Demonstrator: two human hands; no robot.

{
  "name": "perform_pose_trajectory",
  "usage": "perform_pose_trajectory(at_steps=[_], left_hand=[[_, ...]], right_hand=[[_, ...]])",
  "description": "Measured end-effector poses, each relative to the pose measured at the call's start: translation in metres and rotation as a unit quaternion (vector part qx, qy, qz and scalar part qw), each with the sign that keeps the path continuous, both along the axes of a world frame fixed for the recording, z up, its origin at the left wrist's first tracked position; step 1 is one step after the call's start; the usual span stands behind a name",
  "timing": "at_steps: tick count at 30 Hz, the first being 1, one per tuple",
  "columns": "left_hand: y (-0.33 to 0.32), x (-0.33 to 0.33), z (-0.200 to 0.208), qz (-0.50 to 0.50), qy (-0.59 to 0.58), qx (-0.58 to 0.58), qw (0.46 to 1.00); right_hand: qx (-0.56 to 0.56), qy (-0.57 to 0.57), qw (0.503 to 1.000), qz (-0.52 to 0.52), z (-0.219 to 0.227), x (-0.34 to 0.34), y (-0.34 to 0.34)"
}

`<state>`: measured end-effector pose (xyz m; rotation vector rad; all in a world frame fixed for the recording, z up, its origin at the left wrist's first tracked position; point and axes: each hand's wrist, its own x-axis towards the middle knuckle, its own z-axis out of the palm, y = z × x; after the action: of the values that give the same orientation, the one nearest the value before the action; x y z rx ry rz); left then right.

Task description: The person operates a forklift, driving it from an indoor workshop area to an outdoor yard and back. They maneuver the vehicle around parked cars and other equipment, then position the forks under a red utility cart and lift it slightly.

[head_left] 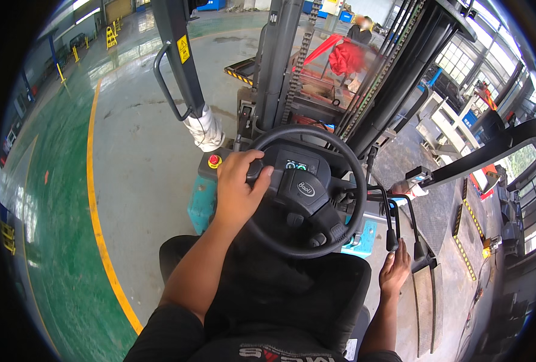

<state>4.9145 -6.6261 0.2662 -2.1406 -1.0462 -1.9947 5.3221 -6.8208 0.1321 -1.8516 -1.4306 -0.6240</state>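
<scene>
My left hand [235, 184] is closed round the black spinner knob [255, 169] on the left side of a forklift's black steering wheel [357, 172]. Its thumb stretches toward the wheel's hub. On the right, my right hand [395, 270] is up against a black-knobbed control lever [392, 240]. Its fingers reach upward, nearly straight, beside the knob, with the thumb just below it; whether they press on it I cannot tell. A second control lever [419, 249] stands right of that hand. Behind the wheel, the dashboard display [296, 165] is lit.
A red emergency button [214, 161] sits left of the wheel. White cloth [205, 128] wraps the foot of the left pillar. Ahead rises the mast [274, 66], with red cloth [346, 57] and a person [360, 30] beyond. A yellow line [91, 169] borders the green floor. White metal frames [455, 114] stand right.
</scene>
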Motion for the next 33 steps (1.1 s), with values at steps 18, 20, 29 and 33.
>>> perform_pose_trajectory(at_steps=[18,20,29,33], left_hand=[[-0.022,0.023,0.020,0.004,-0.016,-0.014,1.000],[-0.019,0.025,0.021,-0.003,-0.021,-0.022,1.000],[-0.011,0.032,0.028,-0.010,-0.017,-0.029,0.999],[-0.007,0.032,0.031,-0.003,0.009,-0.005,1.000]], right_hand=[[0.039,0.002,0.997,0.060,0.083,0.028,0.003],[0.042,-0.001,0.997,0.066,0.085,0.030,0.003],[0.052,0.002,0.997,0.057,0.093,0.040,0.013],[0.058,0.011,0.997,0.057,0.091,0.043,0.016]])
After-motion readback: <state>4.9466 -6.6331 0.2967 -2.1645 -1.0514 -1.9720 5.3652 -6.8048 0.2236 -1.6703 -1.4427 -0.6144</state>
